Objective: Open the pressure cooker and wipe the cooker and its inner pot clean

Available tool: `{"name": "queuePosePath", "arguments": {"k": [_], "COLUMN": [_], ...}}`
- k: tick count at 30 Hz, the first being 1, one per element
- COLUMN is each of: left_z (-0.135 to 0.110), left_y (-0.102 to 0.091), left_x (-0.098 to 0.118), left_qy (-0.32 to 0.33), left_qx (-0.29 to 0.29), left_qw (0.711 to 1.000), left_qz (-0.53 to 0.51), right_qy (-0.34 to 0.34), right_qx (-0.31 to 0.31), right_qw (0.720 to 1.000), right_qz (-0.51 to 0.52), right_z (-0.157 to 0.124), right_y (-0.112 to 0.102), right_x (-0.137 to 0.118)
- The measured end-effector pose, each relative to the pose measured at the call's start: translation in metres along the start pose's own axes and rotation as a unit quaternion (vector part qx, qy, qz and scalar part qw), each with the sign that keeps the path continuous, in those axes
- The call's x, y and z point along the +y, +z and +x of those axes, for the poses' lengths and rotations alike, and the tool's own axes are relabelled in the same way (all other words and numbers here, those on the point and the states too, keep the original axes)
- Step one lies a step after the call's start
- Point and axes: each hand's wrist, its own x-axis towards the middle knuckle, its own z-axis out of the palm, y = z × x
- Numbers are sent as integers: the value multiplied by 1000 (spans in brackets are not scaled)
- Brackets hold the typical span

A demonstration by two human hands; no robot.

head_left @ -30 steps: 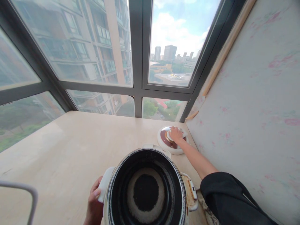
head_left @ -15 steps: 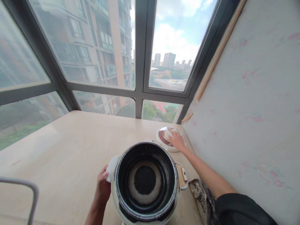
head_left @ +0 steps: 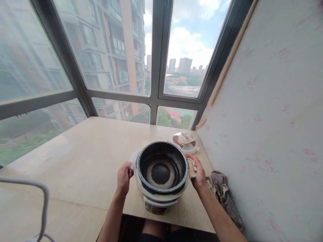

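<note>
A white electric cooker [head_left: 160, 199] stands near the front edge of the ledge with its top off. Inside it sits a black inner pot [head_left: 163, 173], its bottom worn to a pale ring. My left hand [head_left: 124, 176] is closed round the white handle on the cooker's left side. On the other side, my right hand [head_left: 199, 170] grips the right handle, which has brownish stains. Behind the cooker to the right lies its white and brown lid [head_left: 186, 142], knob up, with neither hand on it.
A crumpled grey-brown cloth [head_left: 223, 191] lies at the right, against the patterned wall [head_left: 264, 134]. A thick white cord [head_left: 45, 201] loops at the lower left. Large windows with dark frames [head_left: 153, 80] rise behind the pale ledge [head_left: 83, 161].
My right hand has left the lid's knob and come back to the cooker's right handle. My left hand keeps its hold. The view now shows more of the cooker's front.
</note>
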Motion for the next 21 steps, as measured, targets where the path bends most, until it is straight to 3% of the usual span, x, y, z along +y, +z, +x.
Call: {"name": "queuePosePath", "arguments": {"k": [5,10,15,21], "left_z": [7,22,48,60], "left_y": [-9,-18,-29,-40], "left_x": [9,17,24,37], "left_qy": [12,15,21,27], "left_qx": [8,69,136,142], "left_qw": [999,997,990,985], "left_qz": [34,20,29,92], "right_qy": [-12,-39,-69,-118], "right_qx": [25,35,24,-10], "right_qw": [1000,999,996,985], "right_qz": [5,-3,-53,-128], "right_z": [-1,-4,6,18], "right_y": [12,31,62,78], "right_x": [1,20,38,40]}}
